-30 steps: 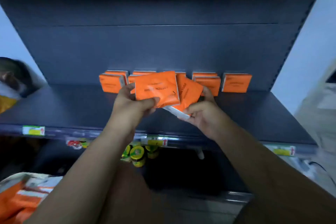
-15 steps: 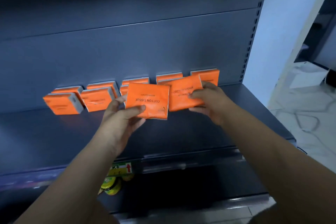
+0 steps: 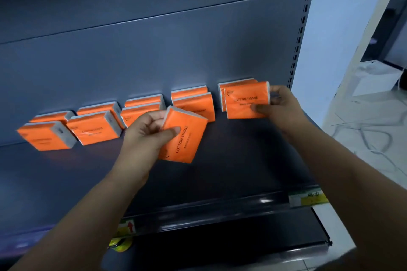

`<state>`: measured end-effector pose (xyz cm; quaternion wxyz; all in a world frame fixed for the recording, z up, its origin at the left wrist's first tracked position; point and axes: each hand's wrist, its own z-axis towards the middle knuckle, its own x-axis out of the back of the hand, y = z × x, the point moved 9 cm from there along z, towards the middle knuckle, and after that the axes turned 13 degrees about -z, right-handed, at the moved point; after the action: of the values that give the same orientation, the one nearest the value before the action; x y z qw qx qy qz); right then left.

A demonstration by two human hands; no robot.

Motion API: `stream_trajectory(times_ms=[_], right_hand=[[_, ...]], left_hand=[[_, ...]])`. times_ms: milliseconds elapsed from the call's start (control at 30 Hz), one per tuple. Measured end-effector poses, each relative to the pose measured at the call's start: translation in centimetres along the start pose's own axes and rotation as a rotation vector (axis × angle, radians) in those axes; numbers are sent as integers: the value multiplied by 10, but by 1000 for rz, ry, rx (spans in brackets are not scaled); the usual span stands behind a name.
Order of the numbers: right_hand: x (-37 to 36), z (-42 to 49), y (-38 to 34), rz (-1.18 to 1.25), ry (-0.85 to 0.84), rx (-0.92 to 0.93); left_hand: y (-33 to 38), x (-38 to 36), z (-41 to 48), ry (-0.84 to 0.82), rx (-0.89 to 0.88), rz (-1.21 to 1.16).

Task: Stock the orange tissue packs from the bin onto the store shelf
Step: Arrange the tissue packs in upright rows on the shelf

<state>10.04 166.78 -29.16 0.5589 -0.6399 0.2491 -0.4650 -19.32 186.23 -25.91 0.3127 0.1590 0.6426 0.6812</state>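
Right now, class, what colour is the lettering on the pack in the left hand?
Black, on the orange pack that the left hand grips; seen in the head view.

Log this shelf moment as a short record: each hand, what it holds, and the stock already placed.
left hand: grips a tilted pack, above the shelf
right hand: pinches an upright pack at the row's right end, in front of the last pack there
stocked packs: five columns along the back panel, two deep
pack print: COTTON TISSUE
bin: not in view
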Motion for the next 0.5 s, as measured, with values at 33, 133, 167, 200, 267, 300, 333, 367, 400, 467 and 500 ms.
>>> stream_trajectory(times_ms=[33,133,167,200,267,300,333,367,400,467,500], right_hand=[[3,4,3,-34,13,2],[8,14,10,-181,66,9],[9,16,10,-225,80,10],[11,18,9,-264,91,19],[12,22,5,-326,100,43],[11,23,4,-343,98,48],[10,25,3,-355,94,49],[8,26,3,-367,90,52],[5,27,2,-380,84,57],[-2,29,1,-399,66,66],[-5,29,1,-407,59,66]], left_hand=[[-1,-9,2,-21,-12,28],[-7,-35,7,-104,-55,114],[-9,-43,8,-127,-69,132],[-11,-49,10,-146,-83,151],[-13,-59,13,-171,-114,217],[-15,-63,15,-190,-129,261],[-16,-67,16,-214,-142,311],[-17,-69,17,-232,-153,377],[-18,-70,18,-241,-171,460],[-17,-73,17,-262,-223,631],[-15,-75,15,-272,-249,688]])
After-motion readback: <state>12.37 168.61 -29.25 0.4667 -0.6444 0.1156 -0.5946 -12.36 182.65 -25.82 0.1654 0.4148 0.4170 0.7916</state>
